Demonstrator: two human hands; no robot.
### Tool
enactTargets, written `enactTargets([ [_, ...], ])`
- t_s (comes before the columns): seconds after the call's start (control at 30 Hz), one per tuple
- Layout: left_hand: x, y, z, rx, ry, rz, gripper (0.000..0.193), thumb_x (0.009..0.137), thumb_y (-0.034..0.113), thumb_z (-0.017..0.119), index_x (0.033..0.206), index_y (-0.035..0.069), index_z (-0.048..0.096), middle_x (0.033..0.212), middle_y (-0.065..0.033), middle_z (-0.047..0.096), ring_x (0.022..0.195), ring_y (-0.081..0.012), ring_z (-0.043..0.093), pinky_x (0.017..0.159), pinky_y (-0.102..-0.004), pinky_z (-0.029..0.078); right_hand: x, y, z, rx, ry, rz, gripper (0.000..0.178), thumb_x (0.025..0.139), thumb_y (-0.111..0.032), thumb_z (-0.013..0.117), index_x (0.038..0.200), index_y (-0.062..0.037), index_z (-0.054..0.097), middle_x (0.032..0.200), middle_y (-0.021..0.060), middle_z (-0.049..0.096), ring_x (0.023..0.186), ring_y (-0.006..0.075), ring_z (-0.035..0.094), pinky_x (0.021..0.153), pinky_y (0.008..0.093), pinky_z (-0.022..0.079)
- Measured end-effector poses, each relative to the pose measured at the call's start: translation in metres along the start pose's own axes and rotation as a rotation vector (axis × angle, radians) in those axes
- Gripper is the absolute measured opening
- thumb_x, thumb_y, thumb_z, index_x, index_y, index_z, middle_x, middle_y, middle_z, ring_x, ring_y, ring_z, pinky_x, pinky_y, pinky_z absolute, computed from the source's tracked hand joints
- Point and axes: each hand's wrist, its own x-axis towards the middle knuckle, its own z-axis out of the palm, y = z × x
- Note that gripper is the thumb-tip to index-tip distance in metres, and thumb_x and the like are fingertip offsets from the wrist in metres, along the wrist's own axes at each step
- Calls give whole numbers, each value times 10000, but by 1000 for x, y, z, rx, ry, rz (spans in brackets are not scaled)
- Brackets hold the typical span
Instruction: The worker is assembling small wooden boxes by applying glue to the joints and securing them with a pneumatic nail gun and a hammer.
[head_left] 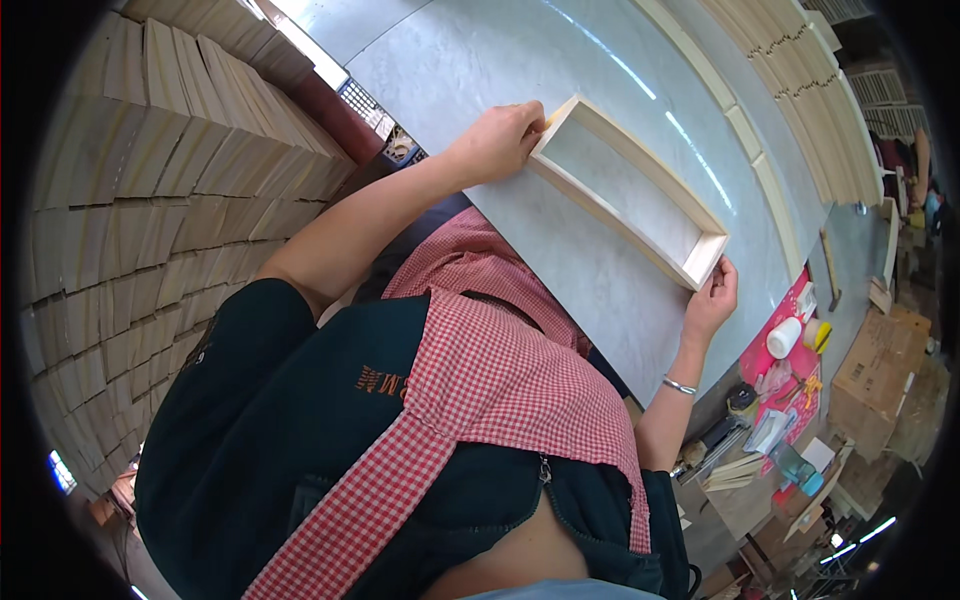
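Between my two hands is a long, narrow rectangular wooden frame point(600, 205) of pale bare wood, with the grey tabletop point(440, 75) showing through its middle. My left hand point(500, 142) grips the far left end, its fingers curled round the corner. At the opposite end my right hand point(713, 298) holds the near right corner between thumb and fingers. Whether the frame rests on the table or is lifted slightly, I cannot tell. A silver bracelet point(680, 385) circles my right wrist.
High stacks of wooden boards point(130, 190) stand at the left. Wooden strips point(755, 165) line the table's far side, with more piled pieces point(800, 75) beyond. At the right are a hammer point(830, 270), a white bottle point(783, 338), yellow tape point(817, 335) and a cardboard box point(878, 370).
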Motion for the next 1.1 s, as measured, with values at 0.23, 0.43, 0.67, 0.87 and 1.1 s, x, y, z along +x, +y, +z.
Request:
enactTargets([
  [0.23,-14,2,-10,-512,-61,-88,275,947,176,728,1176,54,635,968,-60,609,899,-152,580,791,-268,494,-15,-28,-18,151,21,216,275,1007,-58,559,1258,44,604,1163,131,668,956,184,635,849,266,522],
  [0.43,-3,-7,-27,-541,-217,-90,366,898,158,761,1218,41,625,992,-87,593,940,-194,587,855,-311,519,-30,-48,-19,196,-177,274,377,1018,-178,573,1334,28,575,1165,132,663,887,167,626,789,266,521],
  [0.67,15,-1,-42,-465,-364,-165,380,871,112,752,1216,31,614,1017,-101,597,951,-205,583,878,-307,509,-20,-42,-28,367,-276,437,447,992,-173,605,1387,24,533,1173,139,661,898,171,626,793,270,524],
  [0.87,15,20,-44,-474,-412,-230,462,822,72,756,1250,38,587,1081,-118,589,1023,-222,560,918,-322,493,-16,-45,-31,406,-392,542,449,974,-136,596,1381,38,515,1147,138,661,965,176,630,814,275,521],
  [1.1,5,23,-22,-631,-82,172,415,843,-96,574,1244,12,578,1215,-107,583,1129,-229,561,1014,-363,477,-26,-59,-35,413,-82,233,445,878,3,605,1322,5,566,1190,137,661,1057,235,640,927,333,520],
])
